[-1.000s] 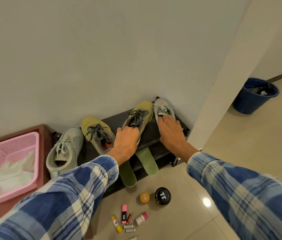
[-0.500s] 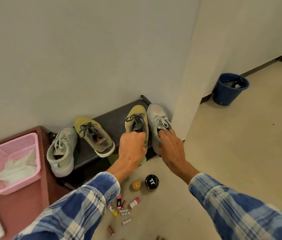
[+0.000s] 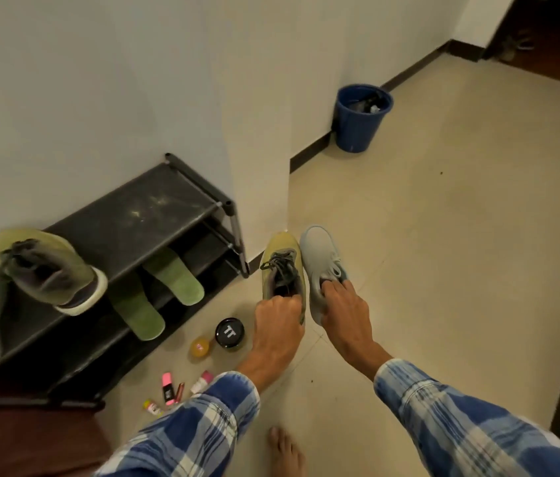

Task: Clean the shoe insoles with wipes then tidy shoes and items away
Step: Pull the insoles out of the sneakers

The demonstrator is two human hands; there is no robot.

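Left hand (image 3: pixel 278 315): fingers curled round the heel collar of the olive-yellow suede sneaker with grey laces (image 3: pixel 280 263); clamped on it
Right hand (image 3: pixel 340 304): fingers hooked into the mouth of the pale grey mesh sneaker with white laces (image 3: pixel 320 256); gripping it
Change: a second ago both shoes sat on the top shelf of the black metal shoe rack (image 3: pixel 141 215); now they are off it, side by side over the tiled floor just right of the rack; whether they touch the tiles I cannot tell
Insoles: two green foam insoles (image 3: pixel 175 277) lie on a lower shelf, toes jutting out, apart from any shoe
Left to tidy: black round tin (image 3: pixel 229 333), small yellow jar (image 3: pixel 200 347) and pink highlighter (image 3: pixel 167 387) lie scattered on the floor
Meaning: probably the tidying stage has begun; the insoles likely need refitting first
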